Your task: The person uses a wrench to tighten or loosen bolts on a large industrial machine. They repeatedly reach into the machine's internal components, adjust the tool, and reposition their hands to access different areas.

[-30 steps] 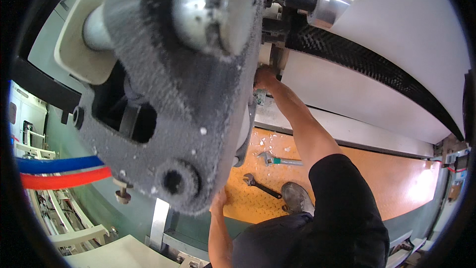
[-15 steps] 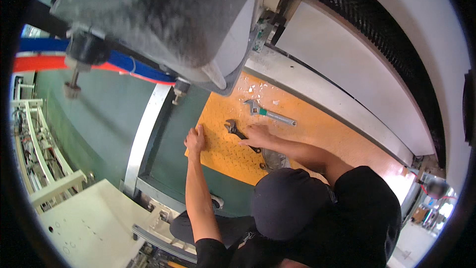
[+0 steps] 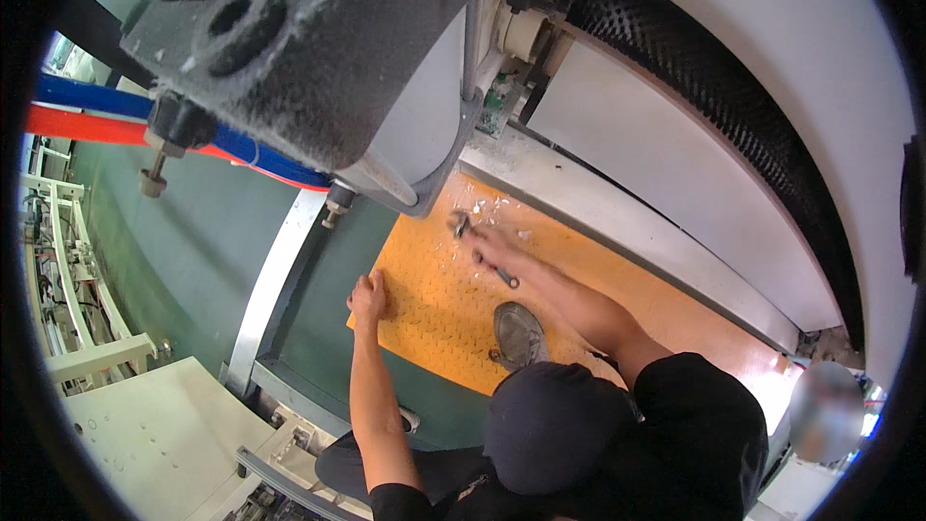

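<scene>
Right hand [image 3: 496,249] clamps the wrench [image 3: 460,225] over the orange platform [image 3: 434,314]; left hand [image 3: 367,299] at its left edge, grip unclear! A loosening hold could send the wrench clattering down.

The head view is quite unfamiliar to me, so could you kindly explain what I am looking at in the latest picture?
Certainly. There is no robot here: a fisheye camera on a person's head looks down at their bare hands, so straight edges look bent. The right hand holds a wrench. The left hand is at the left edge of the orange plate. White flakes lie on that plate, and a grey shoe shows there too. The big dusty grey machine part fills the upper left, near a blue hose and a red hose.
</scene>
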